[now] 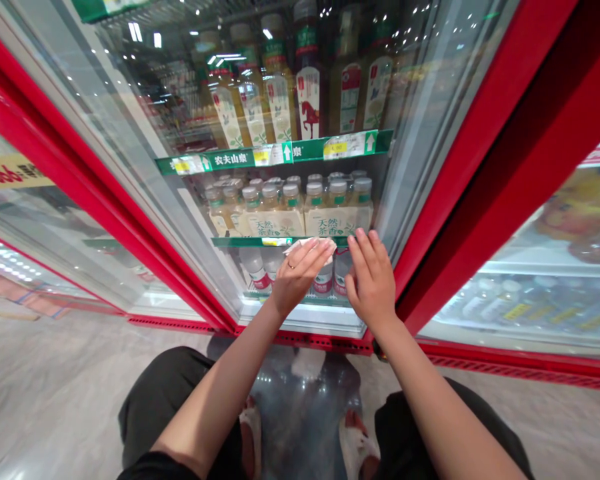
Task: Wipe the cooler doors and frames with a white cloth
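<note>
Pressing a white cloth against the glass door at lower center of the frame, the left hand grasps it; the right hand lies flat beside it, fingers released.

A clear glass cooler door in a red metal frame stands ahead, above the grey polished floor. Behind the glass, tall labelled tea bottles stand on the upper green-edged shelf. Short pale-capped bottles fill the shelf below, and small water bottles stand on the lowest shelf. The left grip lies on the lower part of the glass with a white folded cloth under its fingers. The right grip lies flat just beside it, nearer the frame's right post. A second glass-fronted cooler stands right of that post.
</note>
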The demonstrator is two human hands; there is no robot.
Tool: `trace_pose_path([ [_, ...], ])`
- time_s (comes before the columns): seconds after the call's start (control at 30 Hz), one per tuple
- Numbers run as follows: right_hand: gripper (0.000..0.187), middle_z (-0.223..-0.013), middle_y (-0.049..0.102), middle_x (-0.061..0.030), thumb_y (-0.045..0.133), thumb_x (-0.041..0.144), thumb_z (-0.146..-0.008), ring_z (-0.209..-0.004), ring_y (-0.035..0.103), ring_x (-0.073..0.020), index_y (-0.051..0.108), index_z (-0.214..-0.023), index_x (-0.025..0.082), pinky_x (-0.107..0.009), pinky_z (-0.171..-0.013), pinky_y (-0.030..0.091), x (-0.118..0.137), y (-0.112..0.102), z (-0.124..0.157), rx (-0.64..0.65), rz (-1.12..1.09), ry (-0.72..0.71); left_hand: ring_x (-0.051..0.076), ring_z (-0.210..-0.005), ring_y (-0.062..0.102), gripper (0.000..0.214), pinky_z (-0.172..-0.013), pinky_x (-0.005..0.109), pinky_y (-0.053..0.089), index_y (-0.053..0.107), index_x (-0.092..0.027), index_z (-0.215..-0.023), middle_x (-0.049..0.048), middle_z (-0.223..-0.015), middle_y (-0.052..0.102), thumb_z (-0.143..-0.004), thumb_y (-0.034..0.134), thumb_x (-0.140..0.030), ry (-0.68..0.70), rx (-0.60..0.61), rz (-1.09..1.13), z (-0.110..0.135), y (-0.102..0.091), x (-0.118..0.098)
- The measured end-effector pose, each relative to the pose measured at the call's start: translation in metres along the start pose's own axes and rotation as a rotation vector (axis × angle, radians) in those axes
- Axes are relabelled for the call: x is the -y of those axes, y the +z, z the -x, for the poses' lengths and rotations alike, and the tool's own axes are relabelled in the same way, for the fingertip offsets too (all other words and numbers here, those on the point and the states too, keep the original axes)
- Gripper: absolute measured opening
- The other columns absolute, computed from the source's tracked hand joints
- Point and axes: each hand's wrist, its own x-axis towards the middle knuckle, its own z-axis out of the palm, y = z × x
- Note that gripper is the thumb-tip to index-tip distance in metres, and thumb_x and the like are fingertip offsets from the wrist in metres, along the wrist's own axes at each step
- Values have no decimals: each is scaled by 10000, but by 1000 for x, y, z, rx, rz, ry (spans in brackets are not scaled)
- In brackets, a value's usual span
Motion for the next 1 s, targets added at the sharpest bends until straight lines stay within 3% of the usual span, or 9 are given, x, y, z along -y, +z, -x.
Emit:
trace_pose_path([
  [0.1, 912, -1848, 344, -43, 472, 83, -1016, -1727, 295, -291, 116, -1826, 307, -591, -1357, 421, 4, 2, -3, 23, -3, 25, 184, -1535, 617, 709, -1357, 360, 453, 326, -256, -1773, 57, -1564, 724, -1118, 526, -77, -59, -35, 45, 9, -8, 9],
  [0.23, 948, -1864, 307, -26, 500, 78, -1001, -1734, 278, -296, 102, -1825, 326, -590, -1371, 401, 11, 10, -7, 34, -44, 42, 188, -1569, 579, 721, -1375, 392, 434, 329, -269, -1773, 58, -1597, 695, -1107, 437, -15, -104, -53, 36, 2, -13, 20],
  [0.43, 956, -1859, 312, -25, 493, 45, -994, -1746, 237, -282, 101, -1824, 312, -564, -1365, 420, 20, 28, -9, -3, -40, 27, 155, -1431, 705, 475, -1394, 326, 379, 622, -223, -1580, 8, -1420, 816, -1115, 600, -131, 230, 4, -35, 1, -19, 45],
  [0.5, 950, -1862, 299, -22, 491, 46, -998, -1743, 241, -290, 103, -1823, 312, -568, -1359, 432, 22, 30, -10, -10, -19, 40, 143, -1426, 707, 453, -1398, 317, 365, 636, -222, -1555, -2, -1401, 825, -1116, 594, -120, 271, 30, -4, 8, -25, 54],
  [0.7, 898, -1862, 295, -20, 506, 74, -1003, -1732, 273, -281, 185, -1818, 271, -522, -1364, 434, 33, 32, -9, -19, -45, -46, 189, -1561, 591, 607, -1380, 378, 418, 486, -232, -1690, 79, -1513, 759, -1108, 544, -72, -34, -28, 36, 16, -32, 56],
  [0.9, 894, -1835, 371, -37, 523, 125, -1019, -1702, 343, -314, 173, -1820, 309, -567, -1353, 444, 40, 35, -6, 44, -30, -59, 165, -1495, 654, 542, -1370, 327, 420, 601, -291, -1610, 39, -1502, 770, -1099, 603, -110, 164, 140, 35, 24, -32, 63],
  [1.0, 897, -1838, 361, -41, 521, 119, -1017, -1705, 337, -314, 168, -1821, 301, -570, -1355, 439, 42, 35, -6, 58, -22, -57, 169, -1480, 669, 545, -1361, 329, 434, 591, -295, -1620, 45, -1492, 775, -1102, 618, -127, 103, 118, -1, 31, -34, 68],
])
